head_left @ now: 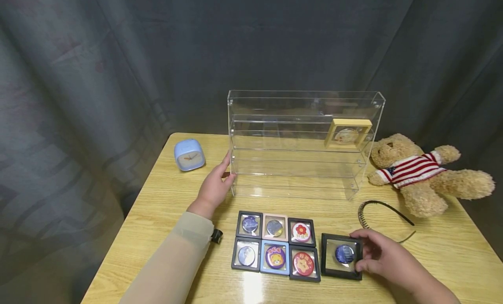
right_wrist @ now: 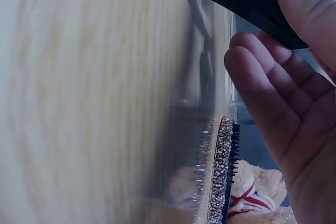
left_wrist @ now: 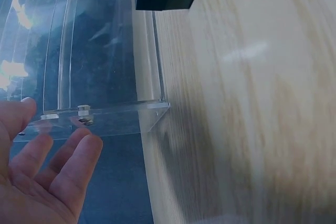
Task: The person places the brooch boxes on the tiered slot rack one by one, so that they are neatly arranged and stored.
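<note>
A clear acrylic display shelf point(head_left: 291, 155) stands upright on the table. My left hand point(head_left: 214, 188) is at its left end, with fairly straight fingers point(left_wrist: 79, 163) against the side panel point(left_wrist: 105, 119). My right hand point(head_left: 387, 256) pinches the right edge of a black square frame point(head_left: 329, 256) between thumb and fingers; a dark blue round badge point(head_left: 344, 254) shows inside. To its left, several framed badges lie in two rows, among them a blue frame with a bear badge point(head_left: 275, 257) and a black frame with a red flower badge point(head_left: 301, 231). A yellow frame point(head_left: 351, 122) stands on the shelf's right side.
A blue clock point(head_left: 189, 154) sits at the table's back left. On the right lie a teddy bear point(head_left: 420, 175) in a striped sweater and a headband point(head_left: 387, 203), whose glittery outside point(right_wrist: 220, 177) shows in the right wrist view. A dark curtain point(head_left: 251, 42) hangs behind the table.
</note>
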A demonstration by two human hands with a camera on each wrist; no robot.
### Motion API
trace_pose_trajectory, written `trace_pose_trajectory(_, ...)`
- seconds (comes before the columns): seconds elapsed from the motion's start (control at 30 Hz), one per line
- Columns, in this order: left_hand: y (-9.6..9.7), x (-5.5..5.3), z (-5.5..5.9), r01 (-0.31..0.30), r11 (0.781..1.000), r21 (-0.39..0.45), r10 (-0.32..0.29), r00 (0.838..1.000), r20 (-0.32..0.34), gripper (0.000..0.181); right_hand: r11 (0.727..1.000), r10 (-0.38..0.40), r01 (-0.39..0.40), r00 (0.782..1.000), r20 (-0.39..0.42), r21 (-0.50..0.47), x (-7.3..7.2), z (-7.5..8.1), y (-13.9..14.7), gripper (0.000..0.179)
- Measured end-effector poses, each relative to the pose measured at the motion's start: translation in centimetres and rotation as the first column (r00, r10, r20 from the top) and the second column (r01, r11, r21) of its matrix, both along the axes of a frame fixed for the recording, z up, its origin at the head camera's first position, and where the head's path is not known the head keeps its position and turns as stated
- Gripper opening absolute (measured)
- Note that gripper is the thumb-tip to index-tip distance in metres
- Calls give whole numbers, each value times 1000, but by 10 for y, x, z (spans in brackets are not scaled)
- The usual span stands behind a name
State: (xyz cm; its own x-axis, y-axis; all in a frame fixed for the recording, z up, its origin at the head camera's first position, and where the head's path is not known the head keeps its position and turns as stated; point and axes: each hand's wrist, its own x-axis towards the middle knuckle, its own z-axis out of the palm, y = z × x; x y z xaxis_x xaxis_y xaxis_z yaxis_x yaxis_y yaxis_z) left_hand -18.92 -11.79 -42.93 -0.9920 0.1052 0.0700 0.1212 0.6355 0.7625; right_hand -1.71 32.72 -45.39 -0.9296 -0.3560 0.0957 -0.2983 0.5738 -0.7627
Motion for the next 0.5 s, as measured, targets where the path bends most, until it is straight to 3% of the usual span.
trace_pose_trajectory(0.13,0,1,0,-2,1000,2,2,1000,5,74,999,-48,48,999,-5,16,2,4,-4,61)
trace_pose_trajectory(0.37,0,1,0,6,1000,-4,-6,1000,5,75,999,-44,44,998,-40,-21,2,8,-6,58)
trace_pose_trajectory(0.5,0,1,-1,5,1000,-2,-5,1000,0,75,995,-93,94,993,-70,18,3,10,-8,50)
